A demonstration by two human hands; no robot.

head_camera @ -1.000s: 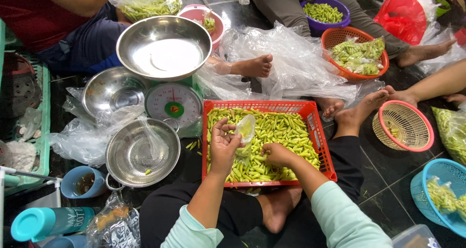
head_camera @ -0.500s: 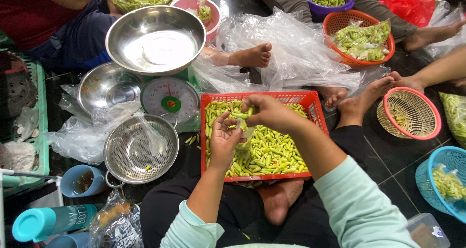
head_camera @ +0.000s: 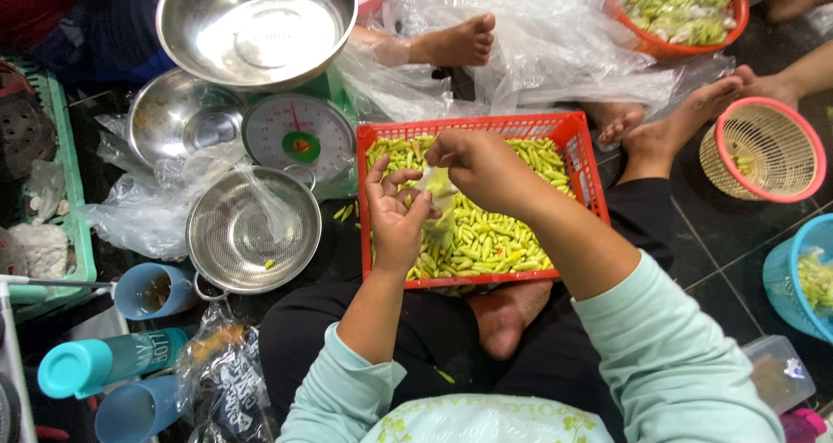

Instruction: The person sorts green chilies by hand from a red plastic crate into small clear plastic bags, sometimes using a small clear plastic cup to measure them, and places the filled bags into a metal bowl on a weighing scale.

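A person seated on a dark tiled floor is working over a red basket (head_camera: 573, 139) of small green chillies (head_camera: 486, 243). The left hand (head_camera: 395, 213), fingers loosely spread, and the right hand (head_camera: 477, 165), curled narrow, are together holding open a small clear bag (head_camera: 438, 191) (just above the chillies). A kitchen scale (head_camera: 299, 135) and a steel colander (head_camera: 252, 230) are sitting just beside the basket, to its left.

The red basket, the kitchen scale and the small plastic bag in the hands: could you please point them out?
red basket (head_camera: 574, 129): head view, top right rim.
kitchen scale (head_camera: 298, 135): head view, round dial.
small plastic bag (head_camera: 438, 183): head view, middle of the bag between both hands.
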